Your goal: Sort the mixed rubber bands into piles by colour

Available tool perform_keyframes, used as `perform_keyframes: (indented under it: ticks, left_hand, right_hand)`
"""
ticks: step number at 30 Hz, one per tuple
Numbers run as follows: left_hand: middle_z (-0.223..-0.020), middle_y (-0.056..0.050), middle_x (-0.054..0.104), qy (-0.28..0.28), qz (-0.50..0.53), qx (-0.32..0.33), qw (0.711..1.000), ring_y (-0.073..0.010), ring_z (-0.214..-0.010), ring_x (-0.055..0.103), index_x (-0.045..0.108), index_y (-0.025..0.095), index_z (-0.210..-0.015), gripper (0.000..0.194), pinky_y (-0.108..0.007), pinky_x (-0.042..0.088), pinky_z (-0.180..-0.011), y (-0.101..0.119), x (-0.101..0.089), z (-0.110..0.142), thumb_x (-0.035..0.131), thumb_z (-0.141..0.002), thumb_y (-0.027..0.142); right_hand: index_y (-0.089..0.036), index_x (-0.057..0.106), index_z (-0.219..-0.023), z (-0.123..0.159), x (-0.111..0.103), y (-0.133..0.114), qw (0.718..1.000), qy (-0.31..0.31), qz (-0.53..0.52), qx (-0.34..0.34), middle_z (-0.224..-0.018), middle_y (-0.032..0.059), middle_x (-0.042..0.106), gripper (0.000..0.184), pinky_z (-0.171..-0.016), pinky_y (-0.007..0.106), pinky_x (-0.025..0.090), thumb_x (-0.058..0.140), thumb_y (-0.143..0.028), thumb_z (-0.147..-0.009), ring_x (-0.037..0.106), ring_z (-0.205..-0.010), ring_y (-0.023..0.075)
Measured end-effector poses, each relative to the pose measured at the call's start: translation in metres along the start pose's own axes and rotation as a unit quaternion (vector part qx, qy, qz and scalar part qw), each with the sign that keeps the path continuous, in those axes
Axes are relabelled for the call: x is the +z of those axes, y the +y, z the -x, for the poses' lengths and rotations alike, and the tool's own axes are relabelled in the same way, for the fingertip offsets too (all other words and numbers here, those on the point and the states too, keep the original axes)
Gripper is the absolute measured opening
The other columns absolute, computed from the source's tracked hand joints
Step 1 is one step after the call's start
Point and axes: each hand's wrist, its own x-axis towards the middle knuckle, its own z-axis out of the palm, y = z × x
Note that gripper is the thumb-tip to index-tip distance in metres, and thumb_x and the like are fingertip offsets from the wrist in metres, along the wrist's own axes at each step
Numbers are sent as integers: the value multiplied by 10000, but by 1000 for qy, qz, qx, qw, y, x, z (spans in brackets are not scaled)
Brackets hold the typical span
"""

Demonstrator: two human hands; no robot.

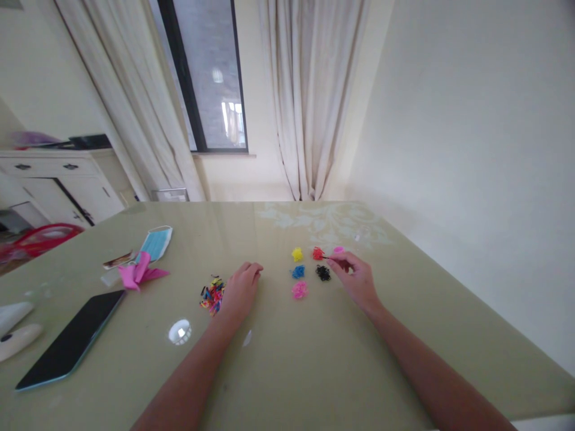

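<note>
My right hand [357, 280] pinches a small black rubber band [326, 258] between thumb and fingertips. It hovers just right of a red pile [317, 253] and a black pile [323, 273] of rubber bands. Left of these lie a yellow pile [297, 254], a blue pile [297, 272] and a pink pile [299, 290]. A magenta item [338, 250] shows partly behind my right hand. On the table, my left hand [242, 288] has its fingers curled together, and anything inside them is hidden. It partly covers a mixed-colour pile of rubber bands [212, 294].
Left on the glossy table [287, 371] lie a black-screened tablet [72, 341], a pink folded-paper piece [140, 273], a blue face mask [156, 243] and white objects [18, 341]. A wall [471, 149] runs along the right edge. Curtains [314, 90] hang beyond the far edge.
</note>
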Motion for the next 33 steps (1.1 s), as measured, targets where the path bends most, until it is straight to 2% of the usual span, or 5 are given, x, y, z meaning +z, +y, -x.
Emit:
perform_keyframes:
  ticks: [8, 21, 26, 33]
  left_hand:
    - [-1106, -91, 711, 11, 72, 37, 997, -219, -981, 699, 711, 184, -1102, 278, -341, 536, -910, -1, 4, -1, 468, -974, 146]
    - [-1068, -77, 730, 32, 97, 26, 994, -220, -968, 713, 715, 200, -1037, 195, -334, 547, -873, -10, 0, -4, 552, -931, 181]
    - [-1027, -63, 745, 49, 118, 26, 991, -210, -891, 723, 718, 216, -1028, 186, -340, 555, -842, -12, -3, -3, 562, -936, 259]
    - [-920, -42, 782, 61, 195, -7, 979, -213, -829, 737, 730, 226, -977, 214, -339, 582, -821, -13, -4, -4, 628, -866, 378]
  right_hand:
    - [-188, 794, -897, 0, 0, 2, 1000, -10, -7, 6, -723, 41, 721, 257, -581, 283, 484, 722, -434, -874, 563, -595, 154]
    - [-191, 797, -895, -2, 3, 3, 1000, -16, -1, 10, -730, 43, 729, 245, -584, 282, 480, 714, -421, -882, 570, -600, 154]
    - [-193, 799, -885, -5, 0, 8, 998, -55, 15, 21, -738, 53, 749, 280, -569, 288, 478, 687, -449, -895, 589, -595, 164]
    - [-211, 809, -856, -7, -4, 15, 993, -99, 52, 25, -712, 42, 749, 202, -578, 292, 481, 698, -378, -879, 609, -594, 172]
